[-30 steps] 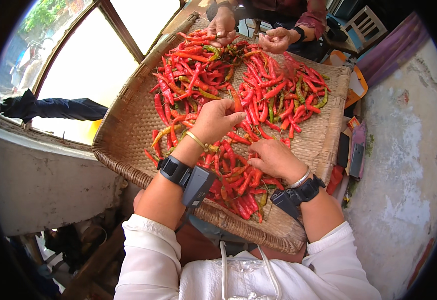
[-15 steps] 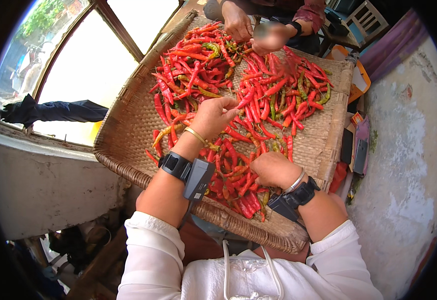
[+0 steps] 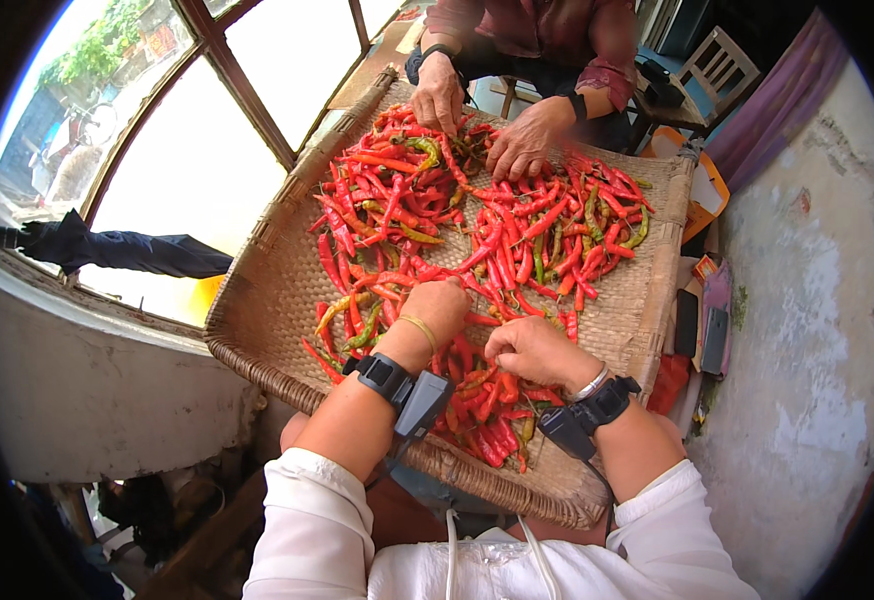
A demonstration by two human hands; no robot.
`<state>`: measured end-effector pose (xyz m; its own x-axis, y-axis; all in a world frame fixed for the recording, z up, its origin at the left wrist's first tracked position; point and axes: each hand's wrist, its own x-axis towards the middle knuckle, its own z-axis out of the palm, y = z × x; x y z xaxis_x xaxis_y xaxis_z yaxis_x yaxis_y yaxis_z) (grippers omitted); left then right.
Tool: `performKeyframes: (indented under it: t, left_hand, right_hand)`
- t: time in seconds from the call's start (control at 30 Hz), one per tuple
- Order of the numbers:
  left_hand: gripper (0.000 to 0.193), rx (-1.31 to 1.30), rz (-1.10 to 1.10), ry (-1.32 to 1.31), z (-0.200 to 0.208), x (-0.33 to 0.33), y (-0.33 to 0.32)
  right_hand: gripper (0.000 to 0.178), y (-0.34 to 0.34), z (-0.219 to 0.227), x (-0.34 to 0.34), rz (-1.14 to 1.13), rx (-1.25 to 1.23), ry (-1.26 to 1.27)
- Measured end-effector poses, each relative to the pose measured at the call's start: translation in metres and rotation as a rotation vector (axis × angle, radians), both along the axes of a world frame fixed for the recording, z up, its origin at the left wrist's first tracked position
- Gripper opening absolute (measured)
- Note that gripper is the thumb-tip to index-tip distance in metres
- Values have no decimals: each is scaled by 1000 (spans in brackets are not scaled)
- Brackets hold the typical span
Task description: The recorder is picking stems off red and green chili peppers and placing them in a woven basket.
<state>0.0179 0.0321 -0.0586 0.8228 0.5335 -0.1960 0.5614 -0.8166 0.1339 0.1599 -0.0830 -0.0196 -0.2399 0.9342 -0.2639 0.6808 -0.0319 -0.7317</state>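
A large woven bamboo tray (image 3: 637, 335) lies in front of me, heaped with red chili peppers (image 3: 377, 195), a few of them green or yellowish. My left hand (image 3: 434, 312) is over the middle of the heap, back up, its fingers curled in among the peppers. What they grip is hidden. Close to its right, my right hand (image 3: 535, 350) is bent with its fingers drawn together above the near pile. Whatever it may pinch cannot be made out.
Across the tray a person's hands (image 3: 525, 138) work in the far peppers. A window and a folded dark umbrella (image 3: 147, 250) are at left. A plastered wall (image 3: 807, 330) stands at right, with a phone (image 3: 716, 340) beside the tray and a wooden chair (image 3: 722, 75) behind.
My left hand, earlier pinching a red chili pepper, has come nearer and its fingers are now hidden. My right hand has shifted up the tray. The other person's hands have spread apart and lowered.
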Motion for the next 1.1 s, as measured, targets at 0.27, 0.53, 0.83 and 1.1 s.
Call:
performKeyframes:
  t: [0.27, 0.53, 0.83, 1.1]
  left_hand:
    - [15, -85, -80, -195, 10, -1, 10]
    - [14, -357, 97, -403, 55, -23, 27]
    - [45, -620, 178, -1129, 62, -7, 25]
    - [39, -1077, 62, -542, 67, 6, -14]
  right_hand:
    - [17, -4, -8, 1, 175, -96, -186]
    - [15, 0, 4, 0, -10, 52, -59]
    - [19, -2, 1, -2, 126, -128, -154]
    - [26, 6, 29, 17, -253, -143, 265]
